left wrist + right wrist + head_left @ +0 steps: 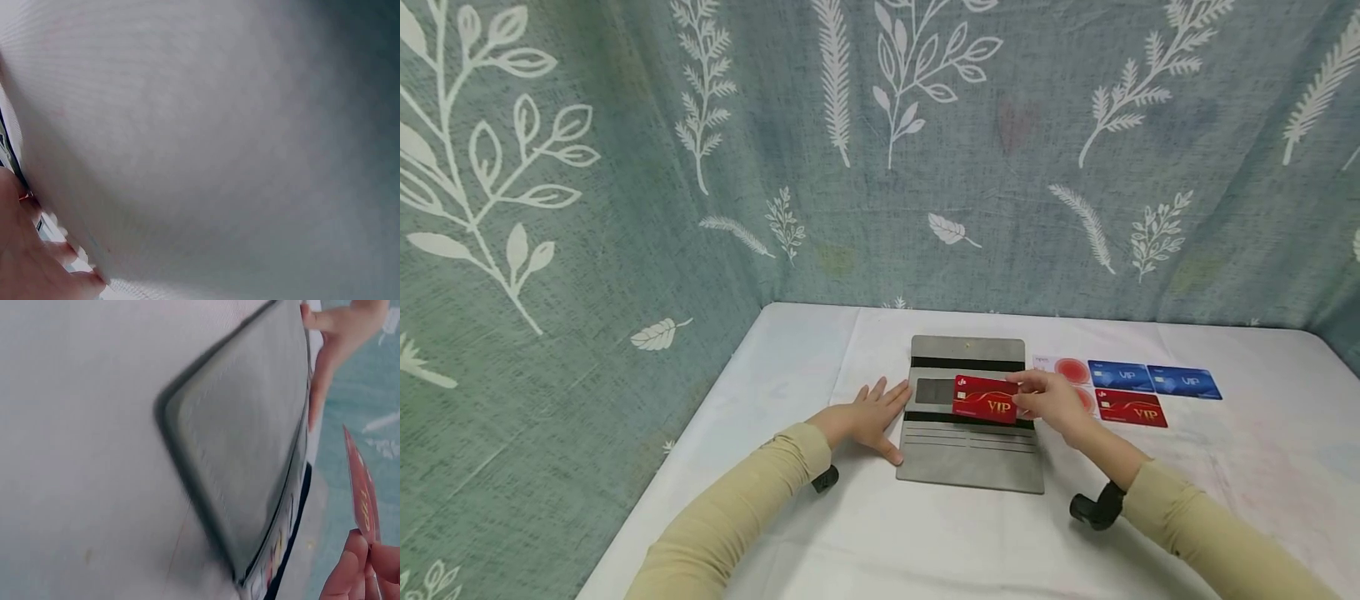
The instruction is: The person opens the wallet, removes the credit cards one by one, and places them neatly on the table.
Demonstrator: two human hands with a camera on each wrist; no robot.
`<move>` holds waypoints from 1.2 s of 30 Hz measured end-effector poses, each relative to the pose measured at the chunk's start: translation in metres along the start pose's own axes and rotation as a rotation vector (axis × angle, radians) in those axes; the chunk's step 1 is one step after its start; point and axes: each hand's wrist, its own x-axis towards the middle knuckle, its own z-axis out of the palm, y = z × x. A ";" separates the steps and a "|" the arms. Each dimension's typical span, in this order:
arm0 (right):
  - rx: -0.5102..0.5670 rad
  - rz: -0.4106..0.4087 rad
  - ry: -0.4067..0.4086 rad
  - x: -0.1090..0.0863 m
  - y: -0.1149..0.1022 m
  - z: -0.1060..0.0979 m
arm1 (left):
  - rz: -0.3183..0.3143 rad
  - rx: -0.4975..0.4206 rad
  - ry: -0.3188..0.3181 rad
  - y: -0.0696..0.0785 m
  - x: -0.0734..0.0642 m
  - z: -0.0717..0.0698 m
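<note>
A grey wallet (970,475) lies unfolded on the white table, with black bands, a dark window panel in its middle and rows of card slots on its near part. Over that middle part, my right hand (1052,404) pinches a red VIP card (985,398) by its right end. In the right wrist view the card (361,487) stands tilted between thumb and fingers, apart from the wallet (244,419). Spread flat on the table, my left hand (871,417) touches the wallet's left edge with its fingertips. The left wrist view mostly shows blurred white cloth.
Right of the wallet lie two blue VIP cards (1120,376), another red VIP card (1131,408) and pale cards with red circles (1071,369), partly behind my right hand. A green leaf-patterned curtain (925,208) hangs behind the table (970,550) and along its left side.
</note>
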 end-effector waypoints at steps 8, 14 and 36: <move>0.001 0.038 0.014 -0.009 0.003 -0.022 | 0.003 0.003 0.001 0.001 0.001 -0.001; -0.007 0.085 0.015 -0.017 0.007 -0.038 | 0.008 0.004 0.004 0.001 0.002 -0.001; -0.016 0.202 0.038 -0.036 0.030 -0.104 | 0.027 -0.026 0.021 -0.001 -0.002 -0.001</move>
